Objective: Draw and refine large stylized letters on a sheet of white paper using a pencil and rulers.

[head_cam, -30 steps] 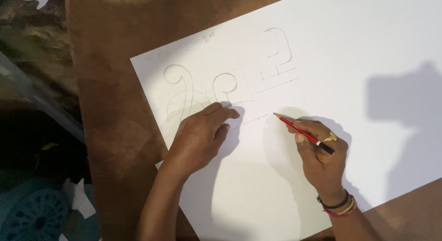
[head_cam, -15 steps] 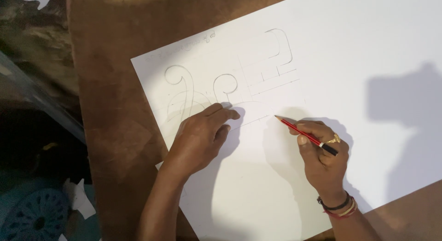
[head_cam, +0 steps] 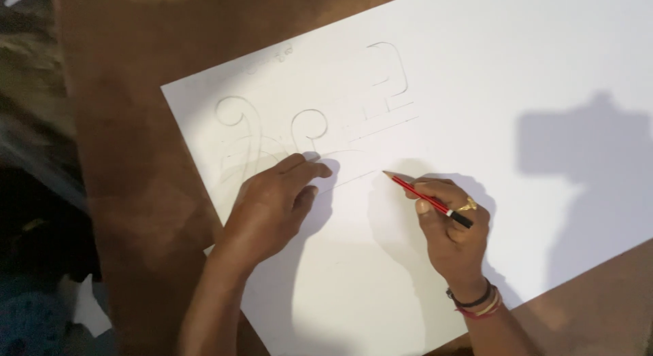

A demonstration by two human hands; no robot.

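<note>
a brown wooden table stands over dim, cluttered floor.

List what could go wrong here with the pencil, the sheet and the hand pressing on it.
1. The left hand lies flat on the faint pencil lines, so it may smudge them.
2. The white sheet sits loose on the brown table, pinned only by that hand, so it could slip mid-stroke.
3. The right hand holds the red pencil near its back end, which may loosen control.

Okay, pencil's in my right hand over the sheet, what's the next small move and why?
Probably lower the red pencil tip onto the white paper beside the faint curved lines: the left hand already presses the sheet flat, and the right hand grips it ready.
</note>
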